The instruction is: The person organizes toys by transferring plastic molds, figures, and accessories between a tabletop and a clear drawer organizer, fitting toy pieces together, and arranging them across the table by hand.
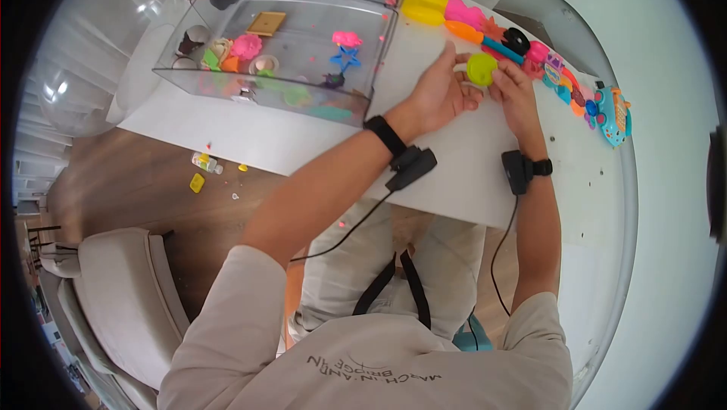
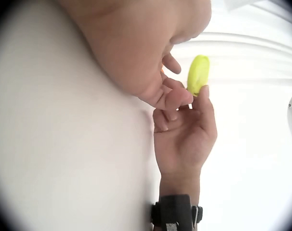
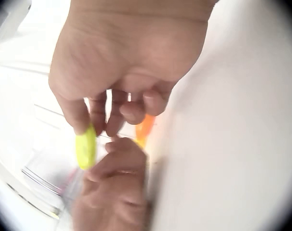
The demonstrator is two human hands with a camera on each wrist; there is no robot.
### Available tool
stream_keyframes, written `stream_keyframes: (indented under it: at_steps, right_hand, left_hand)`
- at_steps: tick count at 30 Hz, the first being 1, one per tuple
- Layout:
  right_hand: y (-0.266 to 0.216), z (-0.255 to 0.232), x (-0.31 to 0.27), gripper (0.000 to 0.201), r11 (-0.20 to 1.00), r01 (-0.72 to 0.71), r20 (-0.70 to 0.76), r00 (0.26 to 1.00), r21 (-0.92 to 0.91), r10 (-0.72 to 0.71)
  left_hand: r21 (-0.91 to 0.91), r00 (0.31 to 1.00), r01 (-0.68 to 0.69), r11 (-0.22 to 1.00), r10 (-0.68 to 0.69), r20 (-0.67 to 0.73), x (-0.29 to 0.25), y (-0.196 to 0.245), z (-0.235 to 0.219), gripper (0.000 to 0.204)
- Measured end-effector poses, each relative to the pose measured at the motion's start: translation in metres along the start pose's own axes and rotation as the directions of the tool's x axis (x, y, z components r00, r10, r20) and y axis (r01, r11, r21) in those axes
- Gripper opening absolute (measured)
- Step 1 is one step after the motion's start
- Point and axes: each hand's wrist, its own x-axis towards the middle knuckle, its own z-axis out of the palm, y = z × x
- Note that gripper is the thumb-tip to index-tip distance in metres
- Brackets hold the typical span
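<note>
A round, flat lime-green piece (image 1: 482, 69) is held above the white table between the two hands. The right hand (image 1: 518, 99) pinches its edge with thumb and fingers; the right wrist view shows the piece (image 3: 85, 147) edge-on below the right thumb. Palm up, the left hand (image 1: 441, 96) is beside it with relaxed, slightly bent fingers. In the left wrist view the left hand (image 2: 131, 48) has its fingertips close to the right hand (image 2: 184, 139) and the green piece (image 2: 199, 74); whether they touch the piece, I cannot tell.
Colourful toys, including a yellow piece (image 1: 424, 4), an orange one (image 1: 463, 31) and a turquoise toy (image 1: 612, 116), line the table's far right edge. A clear bin (image 1: 265, 96) with small toys stands at left. Small items, one a yellow block (image 1: 197, 183), lie on the floor.
</note>
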Motion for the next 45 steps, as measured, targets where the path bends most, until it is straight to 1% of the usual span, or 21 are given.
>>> stream_keyframes:
  at_steps: [2,8,10,12,13,14,15,16,17,18,19,20,21,24,26,29,30,32,37,41,45]
  right_hand:
    - [0.005,-0.002,-0.007,0.015,0.986,-0.097,0.007,0.995,-0.137,0.099]
    - [-0.004,0.009,-0.010,0.017,0.973,-0.116,0.002,0.993,-0.198,0.118]
    - [-0.003,0.013,-0.012,0.016,0.989,-0.071,-0.041,0.997,-0.129,0.066]
    - [0.001,0.016,-0.016,0.015,0.997,-0.030,-0.070,0.997,-0.064,0.025]
    - [0.004,0.016,-0.017,0.014,0.997,0.030,-0.160,0.986,-0.072,-0.041]
    - [0.004,0.016,-0.015,0.013,0.992,0.092,-0.244,0.964,-0.083,-0.110]
    - [0.003,0.018,-0.010,0.013,0.991,0.099,-0.225,0.967,-0.089,-0.117]
    - [0.002,0.021,-0.004,0.013,0.910,0.143,-0.219,0.945,-0.390,-0.242]
    - [0.003,0.026,0.000,0.014,0.744,0.162,-0.185,0.914,-0.648,-0.361]
    - [0.003,0.030,0.006,0.014,0.749,0.169,-0.190,0.910,-0.640,-0.368]
    - [0.003,0.035,0.013,0.017,0.631,0.248,-0.007,0.928,-0.735,-0.373]
    - [0.003,0.039,0.020,0.021,0.499,0.335,0.170,0.923,-0.799,-0.346]
    - [0.005,0.043,0.024,0.021,0.508,0.330,0.153,0.921,-0.795,-0.359]
    - [0.005,0.053,0.036,0.029,0.465,0.377,0.246,0.916,-0.801,-0.318]
    - [0.002,0.058,0.037,0.037,0.485,0.492,0.291,0.854,-0.723,-0.432]
    - [0.010,0.054,0.043,0.044,0.467,0.589,0.439,0.807,-0.660,-0.396]
    - [0.013,0.054,0.047,0.044,0.470,0.592,0.448,0.804,-0.654,-0.390]
    - [0.010,0.057,0.052,0.043,0.620,0.513,0.396,0.857,-0.594,-0.329]
    - [0.011,0.060,0.074,0.043,0.629,0.520,0.403,0.852,-0.578,-0.335]
    - [0.016,0.055,0.070,0.049,0.557,0.573,0.440,0.819,-0.601,-0.368]
    - [0.023,0.060,0.078,0.050,0.581,0.546,0.421,0.837,-0.603,-0.350]
  left_hand:
    - [-0.058,1.000,0.014,0.998,-0.013,0.011,0.000,-0.007,-0.004,0.046]
    - [0.031,0.999,-0.023,0.999,0.022,0.032,0.004,-0.008,-0.006,0.029]
    - [0.050,0.999,-0.037,0.998,0.036,0.020,0.005,-0.008,0.001,0.027]
    - [0.171,0.987,-0.106,0.980,0.124,-0.098,0.004,-0.009,0.012,0.025]
    - [0.162,0.986,-0.123,0.979,0.140,-0.096,0.007,-0.015,0.011,0.025]
    - [0.401,0.913,-0.264,0.878,0.361,-0.190,0.010,-0.021,0.011,0.023]
    - [0.627,0.786,-0.337,0.702,0.577,-0.224,0.014,-0.023,0.010,0.021]
    - [0.629,0.777,-0.346,0.697,0.588,-0.225,0.015,-0.021,0.008,0.021]
    - [0.677,0.692,-0.448,0.584,0.706,-0.151,0.015,-0.017,0.003,0.020]
    - [0.715,0.596,-0.532,0.453,0.800,-0.064,0.015,-0.012,-0.002,0.020]
    - [0.724,0.598,-0.530,0.441,0.800,-0.049,0.011,-0.006,-0.001,0.020]
    - [0.678,0.648,-0.522,0.517,0.757,-0.078,0.007,-0.002,0.000,0.022]
    - [0.628,0.699,-0.505,0.591,0.708,-0.104,0.004,0.000,0.002,0.024]
    - [0.572,0.697,-0.519,0.635,0.702,-0.146,0.002,0.002,0.005,0.027]
    - [0.613,0.717,-0.503,0.609,0.691,-0.097,0.001,-0.001,0.007,0.026]
    - [0.663,0.758,-0.478,0.576,0.652,-0.020,-0.002,-0.008,0.011,0.025]
    - [0.681,0.787,-0.463,0.567,0.617,0.021,-0.002,-0.008,0.011,0.025]
    - [0.686,0.779,-0.447,0.574,0.627,-0.017,-0.001,-0.005,0.008,0.024]
    - [0.679,0.737,-0.462,0.570,0.673,-0.064,0.000,-0.004,0.007,0.022]
    - [0.688,0.748,-0.439,0.578,0.660,-0.077,-0.002,-0.004,0.011,0.020]
    - [0.656,0.762,-0.427,0.622,0.639,-0.110,0.000,-0.003,0.008,0.019]
